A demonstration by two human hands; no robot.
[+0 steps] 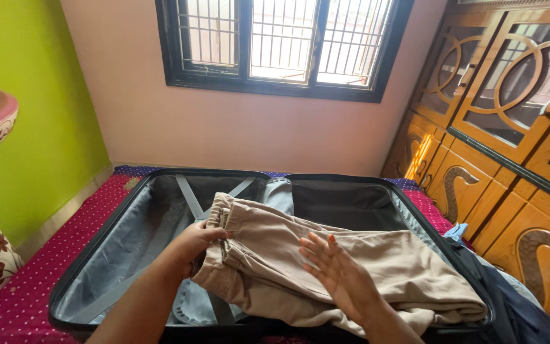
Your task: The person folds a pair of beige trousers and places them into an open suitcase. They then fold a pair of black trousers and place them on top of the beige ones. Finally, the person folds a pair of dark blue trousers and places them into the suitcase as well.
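Across the red bedspread (27, 280) lies an open suitcase (128, 223); left hand (195, 245) grips beige trousers (351, 267), right hand (338, 274) spread flat above.

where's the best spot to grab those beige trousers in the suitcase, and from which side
Probably the gathered waistband, from the left. It is bunched and thick there, lifted over the suitcase lining, and the left hand already grips it. The rest of the trousers lies flat under the open right hand.

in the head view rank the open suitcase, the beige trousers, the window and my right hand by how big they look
1. open suitcase
2. beige trousers and window: look alike, and the window is farther and cut off, so unranked
3. right hand
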